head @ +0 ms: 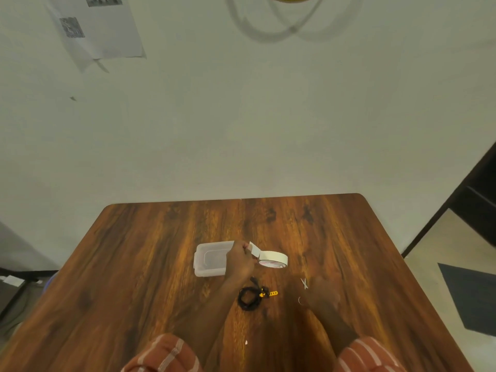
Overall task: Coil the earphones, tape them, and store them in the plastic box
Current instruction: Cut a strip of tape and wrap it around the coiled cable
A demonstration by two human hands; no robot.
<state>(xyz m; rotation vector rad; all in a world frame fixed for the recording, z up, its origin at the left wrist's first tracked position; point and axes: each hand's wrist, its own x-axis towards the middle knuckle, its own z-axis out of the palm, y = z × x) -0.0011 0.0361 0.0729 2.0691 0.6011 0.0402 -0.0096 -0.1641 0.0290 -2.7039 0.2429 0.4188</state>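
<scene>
The black earphones (pixel 249 297) lie coiled on the wooden table (pixel 150 264), with a small yellow tie (pixel 269 293) on their right side. Beyond them lies a roll of cream tape (pixel 275 260). My left hand (pixel 240 260) pinches the roll's loose end and holds a short strip lifted off it. The clear plastic box (pixel 210 260) sits closed just left of that hand, partly hidden by it. My right hand (pixel 320 295) grips small silver scissors (pixel 304 283), whose blades point up and away.
A pale wall rises behind the table's far edge, with paper sheets (pixel 99 30) pinned up at the top left. A dark mat (pixel 469 296) lies on the floor to the right. A tiny white scrap (pixel 246 342) rests near the table's front.
</scene>
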